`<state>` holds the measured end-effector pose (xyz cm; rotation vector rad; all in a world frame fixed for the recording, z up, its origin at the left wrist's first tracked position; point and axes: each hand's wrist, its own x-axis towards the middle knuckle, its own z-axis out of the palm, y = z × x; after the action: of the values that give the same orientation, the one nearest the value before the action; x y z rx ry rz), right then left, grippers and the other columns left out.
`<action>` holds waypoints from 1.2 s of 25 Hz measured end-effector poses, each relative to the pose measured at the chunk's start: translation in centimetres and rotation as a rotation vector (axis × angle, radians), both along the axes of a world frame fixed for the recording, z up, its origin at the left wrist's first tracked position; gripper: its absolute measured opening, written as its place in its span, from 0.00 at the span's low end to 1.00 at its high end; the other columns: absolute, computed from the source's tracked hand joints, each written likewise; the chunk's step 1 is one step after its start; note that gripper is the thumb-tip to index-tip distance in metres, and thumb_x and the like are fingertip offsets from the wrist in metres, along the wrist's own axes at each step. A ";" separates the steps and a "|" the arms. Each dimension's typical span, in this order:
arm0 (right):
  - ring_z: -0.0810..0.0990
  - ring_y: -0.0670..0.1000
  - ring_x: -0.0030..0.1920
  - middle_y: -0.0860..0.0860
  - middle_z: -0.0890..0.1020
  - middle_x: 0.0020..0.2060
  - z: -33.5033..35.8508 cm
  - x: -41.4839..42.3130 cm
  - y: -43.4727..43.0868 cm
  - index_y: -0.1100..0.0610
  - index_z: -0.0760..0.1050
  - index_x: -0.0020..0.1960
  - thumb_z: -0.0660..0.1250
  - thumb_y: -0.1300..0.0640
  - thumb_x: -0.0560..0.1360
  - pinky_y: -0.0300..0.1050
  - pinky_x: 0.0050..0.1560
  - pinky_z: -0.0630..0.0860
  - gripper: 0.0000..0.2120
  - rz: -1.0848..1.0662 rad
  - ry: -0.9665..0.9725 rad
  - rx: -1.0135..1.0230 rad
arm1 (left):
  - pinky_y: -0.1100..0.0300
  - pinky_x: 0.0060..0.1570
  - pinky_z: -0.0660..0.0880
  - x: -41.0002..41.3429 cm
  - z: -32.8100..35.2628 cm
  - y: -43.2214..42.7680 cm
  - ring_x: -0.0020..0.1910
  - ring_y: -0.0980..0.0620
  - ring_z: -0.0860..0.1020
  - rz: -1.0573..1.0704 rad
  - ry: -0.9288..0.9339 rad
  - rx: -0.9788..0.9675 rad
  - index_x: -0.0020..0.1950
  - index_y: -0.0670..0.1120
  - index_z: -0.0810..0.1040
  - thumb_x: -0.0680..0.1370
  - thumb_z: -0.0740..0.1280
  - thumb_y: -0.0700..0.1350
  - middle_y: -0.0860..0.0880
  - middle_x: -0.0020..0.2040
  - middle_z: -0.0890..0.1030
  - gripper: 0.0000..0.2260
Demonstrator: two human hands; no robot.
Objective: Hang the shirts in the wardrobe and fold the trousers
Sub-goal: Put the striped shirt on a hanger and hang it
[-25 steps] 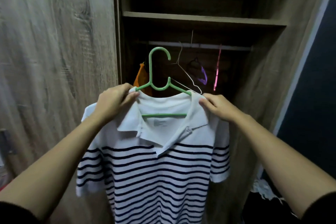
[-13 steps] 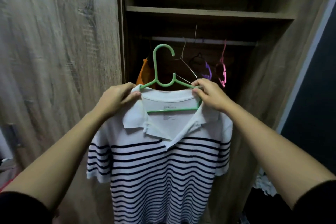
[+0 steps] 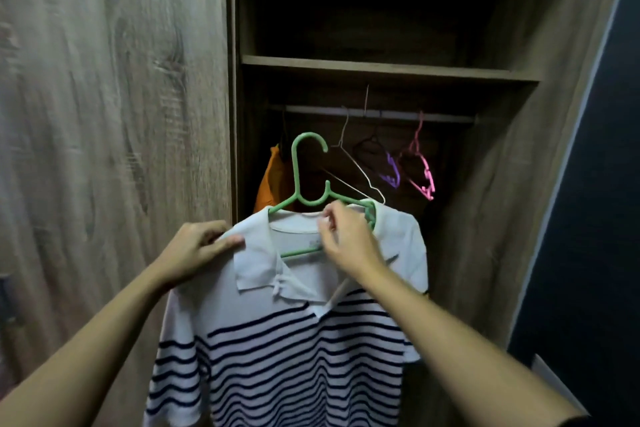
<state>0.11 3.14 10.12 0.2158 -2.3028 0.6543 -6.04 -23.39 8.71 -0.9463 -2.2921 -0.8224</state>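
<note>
The striped shirt (image 3: 294, 340) sits on the green hanger (image 3: 297, 177), held in front of the open wardrobe. The left grip (image 3: 197, 250) is clamped on its shoulder at 9 o'clock of the collar. The right grip (image 3: 346, 243) pinches the collar at 2 o'clock. It would be best to square the collar, then lift the hook to the rail (image 3: 374, 113) at 12 o'clock, between the orange garment (image 3: 270, 184) and the wire hanger (image 3: 356, 166).

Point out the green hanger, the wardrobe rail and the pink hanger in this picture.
green hanger (image 3: 296, 180), head view, on its upright stem below the hook.
wardrobe rail (image 3: 391, 114), head view, on a bare stretch between hanger hooks.
pink hanger (image 3: 416, 144), head view, on its neck under the hook.
</note>
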 end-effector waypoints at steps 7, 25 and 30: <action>0.72 0.54 0.58 0.53 0.75 0.57 0.2 0.1 1.2 0.56 0.70 0.60 0.51 0.46 0.75 0.51 0.60 0.63 0.21 -0.312 0.087 -0.130 | 0.64 0.29 0.62 0.5 0.3 -2.9 0.27 0.60 0.65 -0.051 -0.061 -0.007 0.31 0.44 0.73 0.70 0.61 0.66 0.54 0.28 0.68 0.25; 0.69 0.47 0.41 0.41 0.69 0.34 0.5 -0.7 5.1 0.42 0.61 0.37 0.47 0.47 0.77 0.49 0.45 0.65 0.10 -0.013 -0.110 0.137 | 0.63 0.28 0.60 -0.5 1.5 -4.7 0.27 0.59 0.61 -0.064 -0.061 -0.081 0.32 0.46 0.69 0.69 0.60 0.69 0.54 0.27 0.64 0.26; 0.72 0.49 0.47 0.41 0.74 0.39 0.1 -0.5 5.7 0.43 0.67 0.44 0.49 0.47 0.78 0.53 0.52 0.67 0.10 -0.040 -0.152 0.067 | 0.67 0.28 0.60 0.2 2.8 -4.2 0.26 0.59 0.64 -0.123 -0.137 -0.201 0.31 0.46 0.70 0.67 0.62 0.68 0.55 0.26 0.65 0.24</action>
<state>-0.43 8.83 10.26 0.1548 -2.4707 0.5920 -5.88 -27.61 11.54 -1.1620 -2.4912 -0.7370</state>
